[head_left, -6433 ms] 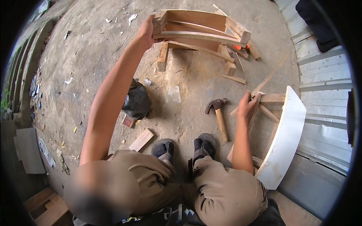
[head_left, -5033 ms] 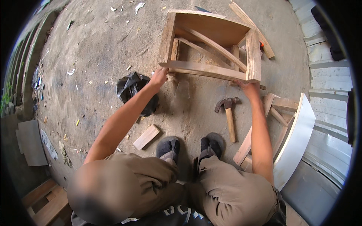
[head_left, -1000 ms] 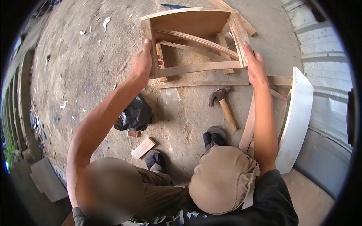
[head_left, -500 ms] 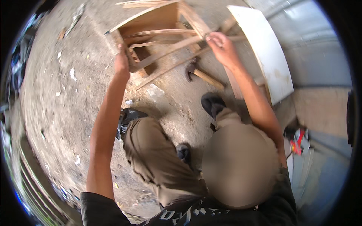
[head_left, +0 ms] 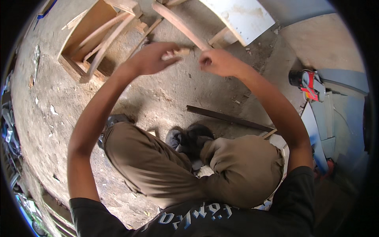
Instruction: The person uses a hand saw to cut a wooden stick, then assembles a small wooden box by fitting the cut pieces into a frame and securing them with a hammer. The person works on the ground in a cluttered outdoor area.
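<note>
My right hand [head_left: 221, 62] is curled closed around the near end of a wooden slat [head_left: 179, 24], which stretches away toward the far side. To its left, my left hand [head_left: 152, 59] hovers with fingers apart and some motion blur, holding nothing. Past its fingertips shows the pale handle of a hammer [head_left: 182, 51], the rest mostly hidden behind the hand. On the floor at the far left rests a box-like wooden frame [head_left: 85, 29] with a plywood panel and curved slats, apart from both hands.
A white board [head_left: 246, 17] lies at the far right beside the slat. A dark narrow bar [head_left: 229, 117] crosses the floor near my feet. On the right sit a red and black object [head_left: 310, 85] and sheet pieces [head_left: 327, 43]. Scraps litter the concrete floor [head_left: 51, 130].
Both hands were on the wooden frame; it now rests farther left, released. My right hand has closed on the slat by the white board, and my left hand has moved right, toward the hammer.
</note>
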